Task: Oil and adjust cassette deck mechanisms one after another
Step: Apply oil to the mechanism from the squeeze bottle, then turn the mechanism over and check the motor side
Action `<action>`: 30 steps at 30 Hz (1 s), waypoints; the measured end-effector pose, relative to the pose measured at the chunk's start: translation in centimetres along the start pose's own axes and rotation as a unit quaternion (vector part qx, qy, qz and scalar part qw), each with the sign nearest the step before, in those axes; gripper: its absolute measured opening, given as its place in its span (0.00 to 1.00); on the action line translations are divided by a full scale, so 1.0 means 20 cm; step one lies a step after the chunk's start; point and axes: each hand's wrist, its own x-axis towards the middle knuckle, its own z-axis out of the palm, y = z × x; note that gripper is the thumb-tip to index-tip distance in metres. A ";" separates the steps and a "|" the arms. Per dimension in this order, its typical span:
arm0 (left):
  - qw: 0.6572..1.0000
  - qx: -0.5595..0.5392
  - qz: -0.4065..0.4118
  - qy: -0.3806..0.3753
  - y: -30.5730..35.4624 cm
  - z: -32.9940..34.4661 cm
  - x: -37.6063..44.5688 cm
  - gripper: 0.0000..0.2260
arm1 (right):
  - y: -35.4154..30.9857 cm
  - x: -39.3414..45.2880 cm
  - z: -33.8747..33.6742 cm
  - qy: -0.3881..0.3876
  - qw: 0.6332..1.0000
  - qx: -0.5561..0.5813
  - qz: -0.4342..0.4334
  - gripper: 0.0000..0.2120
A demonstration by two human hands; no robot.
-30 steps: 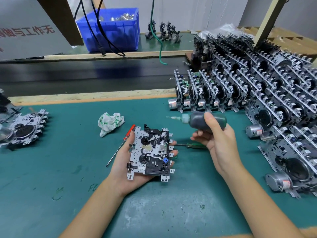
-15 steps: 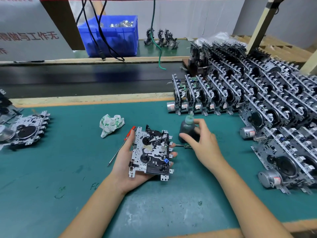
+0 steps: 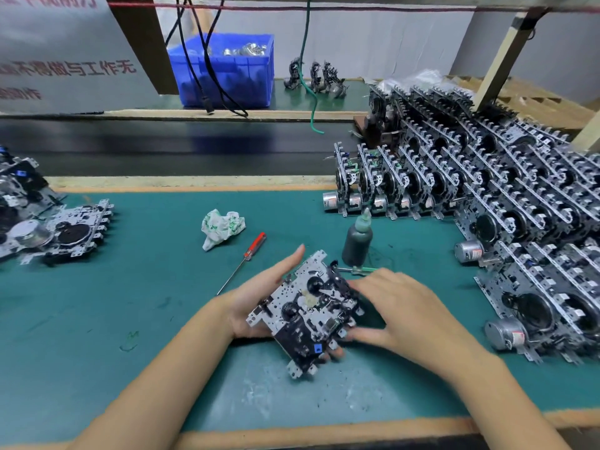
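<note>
Ok, adjust step: left hand (image 3: 259, 303) cradles mechanism (image 3: 308, 310) on flat fingers, right hand (image 3: 399, 310) pinches its edge. Oil bottle (image 3: 357, 243) parked; next prob needs screwdriver (image 3: 243, 261).

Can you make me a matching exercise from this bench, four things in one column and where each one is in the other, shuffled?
Things:
1. oil bottle
2. red screwdriver
3. crumpled wrapper
4. cassette mechanism

Places:
A. held between the left hand and right hand
B. standing upright on the green mat, beyond the hands
C. lying flat, just right of the wrapper
D. left of the red handle

Pairs: 1-B, 2-C, 3-D, 4-A
</note>
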 end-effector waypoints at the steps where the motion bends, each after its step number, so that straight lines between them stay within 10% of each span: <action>1: 0.999 0.030 -0.012 0.014 0.02 0.01 0.00 0.29 | 0.00 0.00 0.00 -0.010 1.000 -0.010 0.000 0.31; 10: 0.975 0.038 0.149 0.162 -0.03 -0.06 -0.08 0.32 | 0.02 -0.11 0.11 0.136 0.989 0.024 0.061 0.28; 15: 0.728 0.544 0.243 0.338 -0.23 0.05 -0.16 0.22 | -0.01 -0.08 0.14 0.143 0.987 0.020 0.069 0.25; 19: 0.536 0.691 0.208 0.438 -0.26 0.11 -0.14 0.26 | -0.02 -0.09 0.12 0.142 0.989 -0.023 0.038 0.23; 30: 0.429 0.665 0.353 0.499 -0.30 0.10 -0.09 0.27 | 0.00 -0.10 0.13 0.149 0.989 -0.002 -0.008 0.24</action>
